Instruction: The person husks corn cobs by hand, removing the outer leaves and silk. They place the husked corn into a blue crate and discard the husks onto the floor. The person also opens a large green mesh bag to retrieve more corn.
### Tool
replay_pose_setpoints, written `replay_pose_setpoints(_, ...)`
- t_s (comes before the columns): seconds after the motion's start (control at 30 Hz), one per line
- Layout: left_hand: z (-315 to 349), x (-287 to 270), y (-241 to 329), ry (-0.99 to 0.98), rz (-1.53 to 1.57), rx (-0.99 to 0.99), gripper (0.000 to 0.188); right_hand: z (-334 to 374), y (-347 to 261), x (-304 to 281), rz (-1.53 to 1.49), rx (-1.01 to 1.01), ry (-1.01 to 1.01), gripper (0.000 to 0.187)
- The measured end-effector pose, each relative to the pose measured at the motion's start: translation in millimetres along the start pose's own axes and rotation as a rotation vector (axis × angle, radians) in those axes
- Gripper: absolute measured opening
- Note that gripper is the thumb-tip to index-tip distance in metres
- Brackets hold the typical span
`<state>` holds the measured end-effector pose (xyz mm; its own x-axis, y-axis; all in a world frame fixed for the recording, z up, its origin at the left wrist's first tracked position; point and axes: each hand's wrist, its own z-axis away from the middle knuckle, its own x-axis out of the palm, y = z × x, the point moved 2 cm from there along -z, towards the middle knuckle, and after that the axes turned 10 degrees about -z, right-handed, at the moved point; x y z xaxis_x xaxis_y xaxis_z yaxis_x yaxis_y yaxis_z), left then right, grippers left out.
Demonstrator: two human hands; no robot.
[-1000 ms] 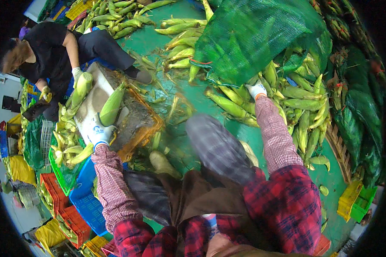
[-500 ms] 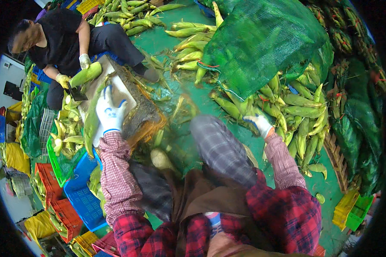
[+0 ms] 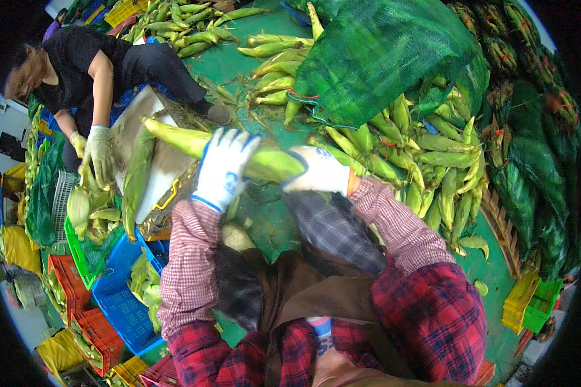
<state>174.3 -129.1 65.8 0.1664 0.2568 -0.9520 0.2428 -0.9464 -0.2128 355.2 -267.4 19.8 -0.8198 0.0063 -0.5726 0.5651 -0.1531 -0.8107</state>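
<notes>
By the right edge of the board (image 3: 163,171), left hand (image 3: 226,169) curls over an ear of corn (image 3: 268,165), right hand (image 3: 317,171) clasps its end: two-handed handling, seemingly; next move wants steady support.

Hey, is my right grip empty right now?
No, the right grip is at one end of a green ear of corn, with the left grip around it farther along.

One left hand (image 3: 226,169) and one right hand (image 3: 317,171) are gripping one corn ear (image 3: 274,166), while one co-worker (image 3: 84,68), one large blue crate (image 3: 115,278) and two orange crates (image 3: 101,333) are showing leftward.
</notes>
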Motion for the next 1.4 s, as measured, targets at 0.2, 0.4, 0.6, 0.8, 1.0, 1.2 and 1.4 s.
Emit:
replay_pose_setpoints(0.2,28.0,8.4,-53.0,-0.055,-0.068,-0.381,0.078,-21.1,120.6,10.1,-0.386,0.087,0.201,0.078)
replay_pose_setpoints(0.4,91.0,63.1,-122.9,-0.278,-0.105,-0.795,0.095,24.7,289.6,-21.1,0.077,0.666,0.438,0.079)
replay_pose_setpoints(0.6,134.5,93.2,-154.6,-0.617,-0.141,-1.027,0.102,11.7,341.7,-29.4,0.264,0.921,0.508,0.096)
replay_pose_setpoints(0.8,118.4,93.2,-146.1,-0.599,-0.154,-1.049,0.098,-5.6,356.9,-41.8,0.235,0.995,0.374,0.098)
replay_pose_setpoints(1.0,123.4,88.5,-146.9,-0.572,-0.175,-1.05,0.082,7.7,327.1,-13.6,-0.343,0.849,0.49,0.085)
replay_pose_setpoints(1.2,127.1,79.3,-145.3,-0.638,-0.153,-1.087,0.084,94.0,362.8,26.9,-0.712,0.742,0.461,0.083)
replay_pose_setpoints(1.4,125.3,77.7,-144.0,-0.667,-0.151,-1.085,0.085,178.0,321.8,14.4,-0.178,0.785,0.399,0.094)
